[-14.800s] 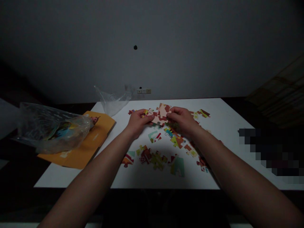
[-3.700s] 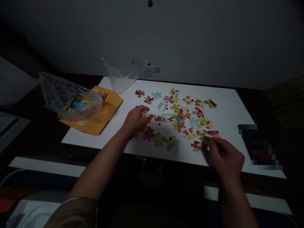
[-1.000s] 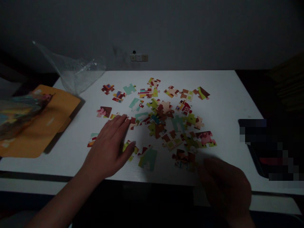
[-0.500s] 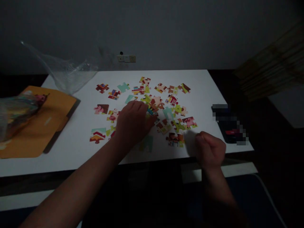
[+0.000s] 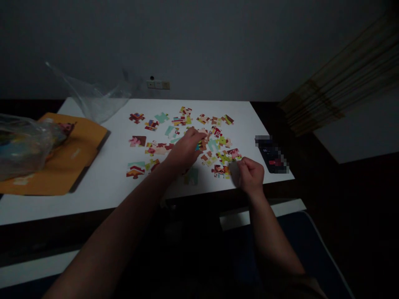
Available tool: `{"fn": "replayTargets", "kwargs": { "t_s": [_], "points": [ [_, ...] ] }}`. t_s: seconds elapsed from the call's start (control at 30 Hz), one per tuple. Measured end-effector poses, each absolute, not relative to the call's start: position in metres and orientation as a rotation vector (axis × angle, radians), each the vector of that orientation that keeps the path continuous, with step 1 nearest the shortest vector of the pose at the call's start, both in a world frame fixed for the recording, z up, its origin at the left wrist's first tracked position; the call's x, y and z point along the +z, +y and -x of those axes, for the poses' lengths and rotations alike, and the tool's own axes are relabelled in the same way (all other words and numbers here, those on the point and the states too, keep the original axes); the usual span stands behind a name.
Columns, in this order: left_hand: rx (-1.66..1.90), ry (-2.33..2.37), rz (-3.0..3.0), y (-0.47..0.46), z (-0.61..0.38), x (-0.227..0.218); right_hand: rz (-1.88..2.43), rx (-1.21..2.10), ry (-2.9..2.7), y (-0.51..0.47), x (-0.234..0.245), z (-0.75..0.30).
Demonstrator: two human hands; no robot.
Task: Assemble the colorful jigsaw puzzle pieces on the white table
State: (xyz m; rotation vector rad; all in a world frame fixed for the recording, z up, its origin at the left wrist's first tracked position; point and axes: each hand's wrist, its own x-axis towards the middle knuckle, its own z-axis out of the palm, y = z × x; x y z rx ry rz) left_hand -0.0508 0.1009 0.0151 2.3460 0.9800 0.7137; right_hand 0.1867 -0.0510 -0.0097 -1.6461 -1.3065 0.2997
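Note:
My left hand (image 5: 186, 150) reaches over the middle of the scattered jigsaw pieces on the white table. Its index finger and thumb bracket a brown, teal and yellow puzzle piece (image 5: 202, 144), gripping it at the table top. The palm hides some pieces beneath. Close to the table's front edge, my right hand (image 5: 252, 172) is curled into a fist; its inside is hidden. Nearest to it lie a pink pig piece (image 5: 234, 154) and a piece with a brown figure (image 5: 220, 171). A joined pair with a red-and-white roof (image 5: 136, 169) lies at the left.
An orange envelope (image 5: 84, 160) on the left carries a clear plastic bag (image 5: 26, 145) with colourful contents. Another crumpled clear bag (image 5: 101, 101) stands behind it. A dark phone-like object (image 5: 272, 155), partly pixelated, lies near the right edge of the white table (image 5: 102, 182).
The view has shifted, so the table appears smaller and further left. My left hand stays over the central pieces, its index finger now stretched further forward. My right hand remains a fist.

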Motion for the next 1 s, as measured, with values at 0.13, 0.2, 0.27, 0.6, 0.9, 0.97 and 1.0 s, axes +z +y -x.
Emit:
{"fn": "replayTargets", "kwargs": {
  "t_s": [0.13, 0.2, 0.27, 0.6, 0.9, 0.97, 1.0],
  "points": [
    [0.832, 0.839, -2.131, 0.087, 0.049, 0.015, 1.637, 0.360, -1.332, -0.046, -0.011, -0.189],
    [0.772, 0.774, -1.983, 0.079, 0.041, 0.014, 1.621, 0.389, -1.353, -0.044, -0.010, -0.190],
    [0.675, 0.700, -1.893, 0.073, 0.029, 0.012, 1.587, 0.420, -1.390, -0.043, -0.008, -0.190],
    [0.805, 1.123, -2.428, 0.010, 0.023, 0.021, 1.578, 0.498, -1.077, -0.044, -0.011, -0.189],
    [0.538, 1.232, -2.840, -0.075, 0.026, -0.016, 1.790, 0.331, -1.089, -0.096, -0.012, -0.171],
    [0.544, 1.291, -2.797, -0.076, 0.021, -0.016, 1.986, 0.368, -1.113, -0.107, -0.007, -0.168],
    [0.557, 1.311, -2.763, -0.076, 0.019, -0.015, 2.070, 0.376, -1.137, -0.110, -0.004, -0.168]
  ]
}}
